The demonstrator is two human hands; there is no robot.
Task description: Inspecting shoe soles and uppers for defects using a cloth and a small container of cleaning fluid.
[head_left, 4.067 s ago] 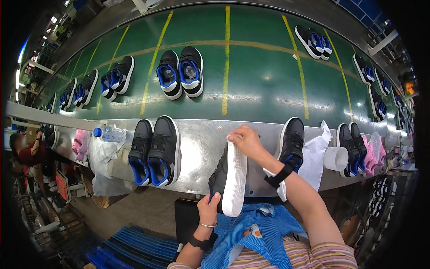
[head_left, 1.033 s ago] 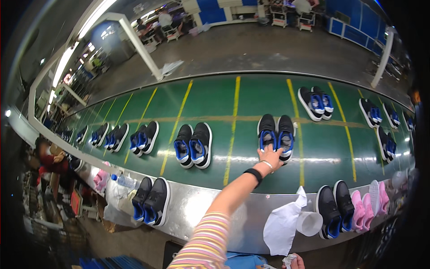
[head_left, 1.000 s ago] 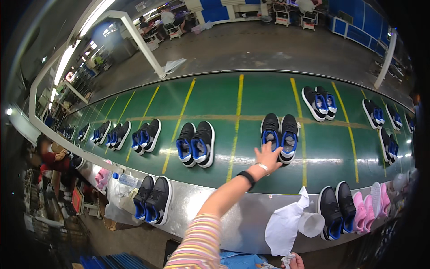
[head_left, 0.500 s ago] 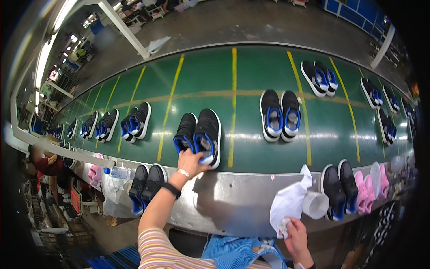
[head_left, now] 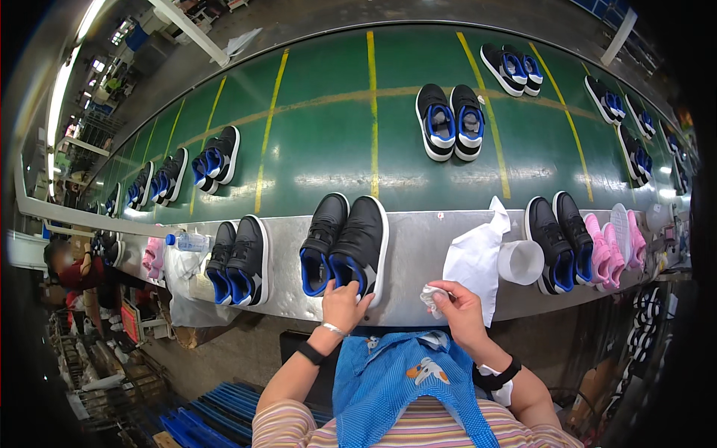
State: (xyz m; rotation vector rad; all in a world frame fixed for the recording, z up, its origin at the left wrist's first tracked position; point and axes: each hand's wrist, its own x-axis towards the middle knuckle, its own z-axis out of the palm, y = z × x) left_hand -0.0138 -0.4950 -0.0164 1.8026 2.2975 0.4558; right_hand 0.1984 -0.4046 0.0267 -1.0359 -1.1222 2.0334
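Left hand (head_left: pixel 345 305) is laid on the heel end of a pair of black low-top sneakers with blue lining and white soles (head_left: pixel 345 246), fingers curled over the nearer shoe's collar; a partial grip, not a full clamp. The pair is stood side by side on the brushed steel counter (head_left: pixel 418 254), toes pointed away, heels at the near edge, directly ahead.

Right hand (head_left: pixel 457 308) is closed around a small crumpled white cloth wad (head_left: pixel 432 297), held just above the counter edge, right of the pair and apart from it.

Handling, as judged: the shoes are likely light, with a soft padded upper and a stiff rubber sole. Best taken at the heel collar or pinched across the sole sidewall; the upper would be expected to dent if squeezed. The smooth upper may be slightly slippery. The wad is limp and is held by pinch alone.

Nearby on the counter: a second, similar black-and-blue sneaker pair (head_left: pixel 239 261) to the left, a white sheet of paper or cloth (head_left: pixel 474 257) beside a white roll of tape (head_left: pixel 520 261), another black pair (head_left: pixel 559 243), and pink shoes (head_left: pixel 612 246) further right. More pairs are spaced along the green conveyor belt with yellow lines (head_left: pixel 328 134) behind.
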